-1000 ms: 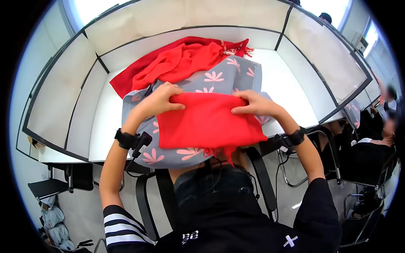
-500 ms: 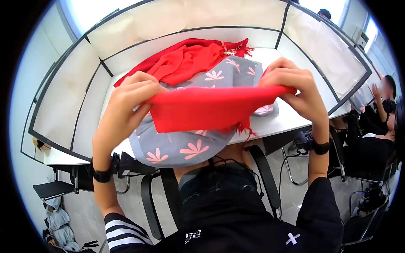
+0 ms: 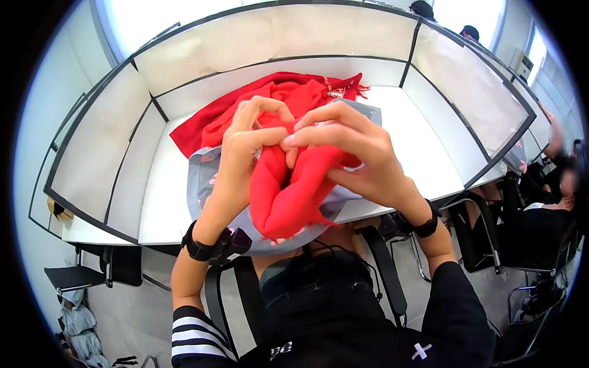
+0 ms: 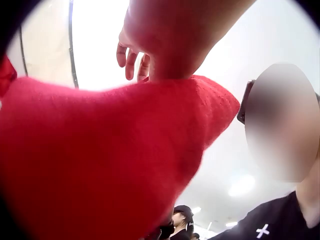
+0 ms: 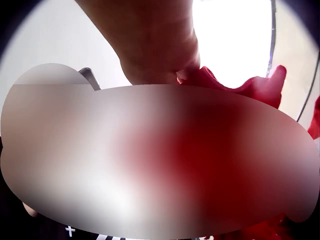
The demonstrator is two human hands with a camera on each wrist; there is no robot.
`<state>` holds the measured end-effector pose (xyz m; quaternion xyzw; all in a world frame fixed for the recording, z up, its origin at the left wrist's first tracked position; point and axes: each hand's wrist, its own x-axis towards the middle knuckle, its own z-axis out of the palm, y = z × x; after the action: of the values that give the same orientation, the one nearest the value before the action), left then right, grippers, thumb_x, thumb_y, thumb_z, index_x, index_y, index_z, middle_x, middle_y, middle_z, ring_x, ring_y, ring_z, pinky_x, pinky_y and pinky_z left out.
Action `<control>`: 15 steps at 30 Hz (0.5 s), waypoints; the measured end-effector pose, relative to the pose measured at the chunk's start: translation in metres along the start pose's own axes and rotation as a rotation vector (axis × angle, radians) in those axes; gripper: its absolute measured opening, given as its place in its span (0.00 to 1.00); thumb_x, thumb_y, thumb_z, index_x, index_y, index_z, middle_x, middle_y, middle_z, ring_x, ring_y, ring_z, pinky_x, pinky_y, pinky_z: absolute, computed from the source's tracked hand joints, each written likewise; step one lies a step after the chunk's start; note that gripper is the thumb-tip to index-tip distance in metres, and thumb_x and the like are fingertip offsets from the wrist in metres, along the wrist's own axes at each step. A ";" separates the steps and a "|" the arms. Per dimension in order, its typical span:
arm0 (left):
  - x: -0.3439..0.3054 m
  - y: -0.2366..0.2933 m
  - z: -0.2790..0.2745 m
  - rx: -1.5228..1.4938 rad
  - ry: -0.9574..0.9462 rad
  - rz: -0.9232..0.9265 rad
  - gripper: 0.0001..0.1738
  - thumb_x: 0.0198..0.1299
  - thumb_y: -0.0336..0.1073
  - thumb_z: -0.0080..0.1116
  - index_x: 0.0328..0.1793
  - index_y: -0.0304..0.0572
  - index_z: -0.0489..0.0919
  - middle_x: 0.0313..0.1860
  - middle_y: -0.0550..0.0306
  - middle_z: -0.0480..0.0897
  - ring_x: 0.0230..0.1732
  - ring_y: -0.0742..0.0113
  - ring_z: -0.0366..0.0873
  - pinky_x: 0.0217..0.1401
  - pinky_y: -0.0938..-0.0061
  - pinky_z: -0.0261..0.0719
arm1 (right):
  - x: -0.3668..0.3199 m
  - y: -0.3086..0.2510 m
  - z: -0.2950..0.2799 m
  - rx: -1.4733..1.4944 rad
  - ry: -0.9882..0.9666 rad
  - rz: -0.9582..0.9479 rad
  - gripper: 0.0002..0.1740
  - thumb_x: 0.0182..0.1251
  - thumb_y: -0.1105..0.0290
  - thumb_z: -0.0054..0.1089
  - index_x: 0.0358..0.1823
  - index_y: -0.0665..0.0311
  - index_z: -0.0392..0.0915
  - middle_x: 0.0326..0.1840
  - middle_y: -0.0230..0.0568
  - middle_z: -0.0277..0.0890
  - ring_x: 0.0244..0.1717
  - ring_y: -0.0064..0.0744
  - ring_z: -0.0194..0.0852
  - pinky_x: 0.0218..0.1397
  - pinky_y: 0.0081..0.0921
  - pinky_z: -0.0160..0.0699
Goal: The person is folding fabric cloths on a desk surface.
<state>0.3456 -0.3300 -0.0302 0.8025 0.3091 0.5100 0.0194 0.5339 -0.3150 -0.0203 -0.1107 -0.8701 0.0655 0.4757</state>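
A folded red scarf (image 3: 307,190) with a fringe hangs doubled between my two hands in the head view. My left hand (image 3: 242,156) grips its left end, and my right hand (image 3: 365,153) holds the right end with the thumb under the cloth. Both hands meet at the fingertips over the top of the fold. Seen from the left wrist, red cloth (image 4: 100,155) spreads wide below the left hand (image 4: 170,45). The right wrist view is largely blurred, with a red edge (image 5: 260,90) beside the right hand (image 5: 160,40).
Beneath the scarf lies a grey cloth (image 3: 199,178) with pink flowers. More red fabric (image 3: 215,113), fringed at its right end, is heaped behind it on the white table (image 3: 423,147). Low partition panels (image 3: 343,30) enclose the table. Other people sit at the right.
The scarf first lay flat, then was lifted and stretched between the hands. Now the hands have come together, bringing its two ends close and folding it in the middle.
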 end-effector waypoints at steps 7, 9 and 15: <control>-0.019 -0.025 0.020 -0.277 -0.123 -0.116 0.12 0.44 0.28 0.63 0.37 0.38 0.75 0.46 0.54 0.74 0.45 0.60 0.73 0.41 0.73 0.72 | -0.009 -0.002 0.017 0.016 -0.160 0.034 0.25 0.40 0.87 0.63 0.43 0.57 0.80 0.58 0.38 0.63 0.30 0.27 0.64 0.38 0.27 0.74; -0.021 -0.025 0.023 -0.276 -0.095 -0.239 0.17 0.48 0.28 0.60 0.46 0.40 0.72 0.46 0.54 0.74 0.46 0.62 0.74 0.40 0.73 0.71 | -0.011 0.003 0.017 0.043 -0.131 0.028 0.22 0.40 0.86 0.64 0.41 0.59 0.79 0.58 0.37 0.64 0.33 0.31 0.65 0.42 0.27 0.72; -0.032 -0.022 0.032 -0.452 -0.072 -0.326 0.16 0.55 0.29 0.56 0.48 0.33 0.68 0.43 0.51 0.77 0.44 0.64 0.76 0.43 0.75 0.72 | -0.015 0.003 0.007 -0.188 -0.171 0.002 0.19 0.41 0.82 0.63 0.38 0.60 0.76 0.47 0.36 0.73 0.45 0.38 0.70 0.56 0.34 0.65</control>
<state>0.3522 -0.3192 -0.0792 0.7352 0.3117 0.5272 0.2906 0.5369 -0.3158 -0.0370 -0.1498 -0.9096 -0.0067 0.3874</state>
